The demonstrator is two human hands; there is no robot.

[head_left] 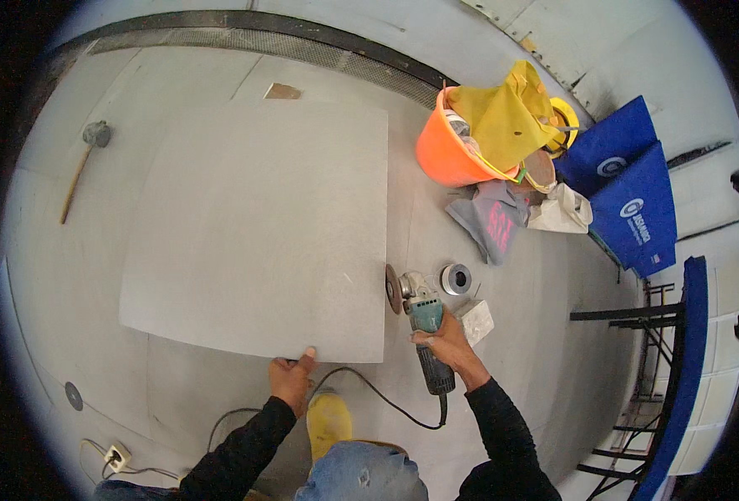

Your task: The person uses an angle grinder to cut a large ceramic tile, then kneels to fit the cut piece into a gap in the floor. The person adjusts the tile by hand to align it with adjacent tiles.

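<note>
My right hand point(449, 344) is wrapped round the teal and black body of an angle grinder point(425, 319). Its brown disc point(394, 290) stands on edge at the right side of a large pale grey sheet point(261, 225); whether the two touch I cannot tell. My left hand point(293, 381) grips the sheet's near edge, thumb on top and fingers partly hidden below. A black cord point(386, 398) runs from the grinder's rear end past my yellow boot point(329, 423). Right of the grinder lie a roll of tape or wire point(455, 279) and a whitish block point(475, 321).
An orange bucket point(440, 154) with a yellow cloth point(507, 113) stands at far right, near a grey cloth point(488, 219) and blue panels point(628, 196). A mallet point(86, 163) lies left, a loose disc point(73, 396) and power socket point(117, 456) near left. A blue-topped rack point(678, 376) stands right.
</note>
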